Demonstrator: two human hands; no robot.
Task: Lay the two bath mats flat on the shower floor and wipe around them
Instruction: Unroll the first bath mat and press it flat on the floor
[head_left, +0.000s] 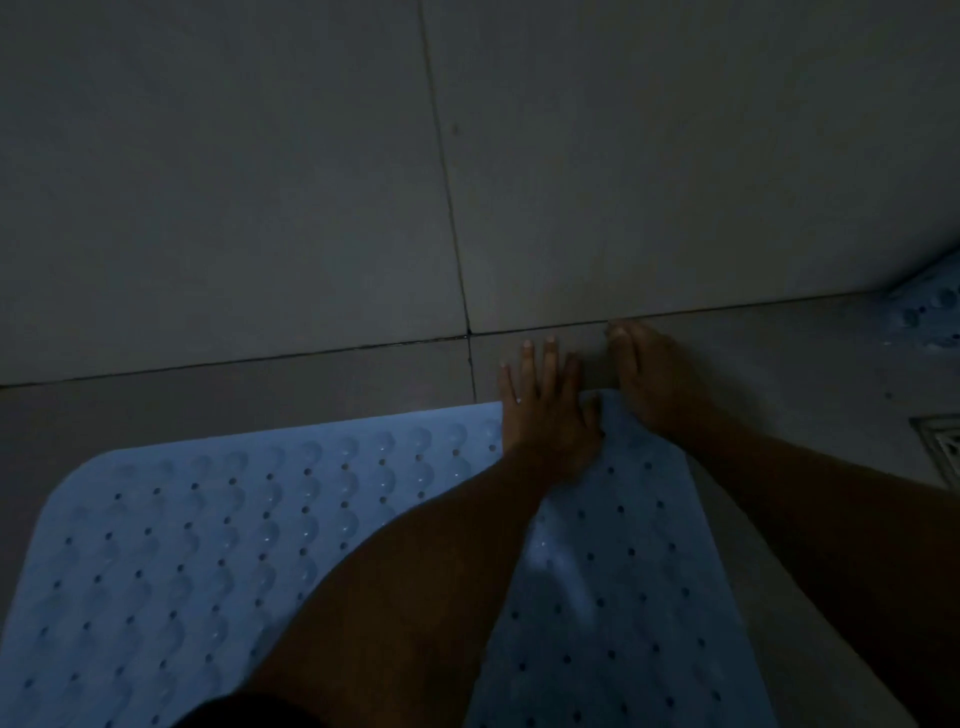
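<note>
Both the left hand (545, 405) and right hand (652, 379), fingers straight, pressed the pale-blue perforated rubber bath mat's (208, 545) twelve-o'clock edge flat toward the grey tiled wall (260, 182), probably seating it.

The floor (208, 410) under me is grey tile, dim, with dark grout lines. It meets the wall (208, 182) along a dark joint. A blue mat (197, 545) with small holes and round bumps lies flat on the floor, its far edge near the wall but not touching it. My left hand (545, 410) rests with straight fingers on the far edge of the mat, and the fingertips reach over onto the bare tile. My right hand (654, 384) lies just beside it, flat on the floor, the fingertips at the wall joint. A second mat (930, 312) shows at the right border, on the floor by the wall. A metal drain (940, 447) sits in the tile at the right.
</note>
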